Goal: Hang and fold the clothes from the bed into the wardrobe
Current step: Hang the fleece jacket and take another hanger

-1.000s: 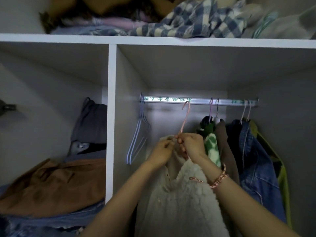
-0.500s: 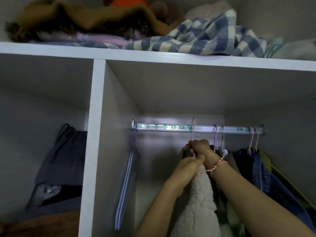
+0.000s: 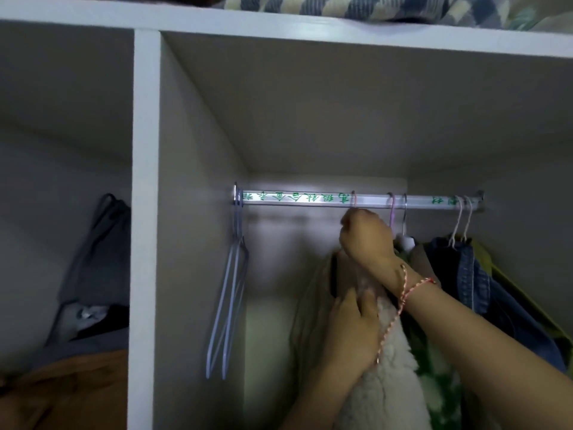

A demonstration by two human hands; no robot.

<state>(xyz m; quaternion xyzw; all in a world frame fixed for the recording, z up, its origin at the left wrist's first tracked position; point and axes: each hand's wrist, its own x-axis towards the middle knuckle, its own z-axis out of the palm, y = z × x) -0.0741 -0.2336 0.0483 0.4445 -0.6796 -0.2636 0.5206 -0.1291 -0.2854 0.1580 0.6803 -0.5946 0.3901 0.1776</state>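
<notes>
A cream fleece garment [image 3: 387, 377] hangs from a pink hanger [image 3: 353, 198] whose hook sits over the wardrobe rail [image 3: 297, 197]. My right hand [image 3: 364, 235] is curled round the hanger's neck just under the rail. Lower down, my left hand [image 3: 353, 327] grips the fleece at its collar. Most of the hanger is hidden by my hands and the fleece.
Empty pale hangers [image 3: 231, 302] dangle at the rail's left end. A denim jacket [image 3: 471, 280] and other clothes hang to the right. A white divider [image 3: 144, 231] separates a left compartment holding a grey bag [image 3: 99, 252] and brown cloth [image 3: 65, 389]. A checked blanket [image 3: 356, 6] lies on the top shelf.
The view has closed in on the rail. The pink hook has gone up onto the rail, my right hand has risen with it, and my left hand has slid down the fleece.
</notes>
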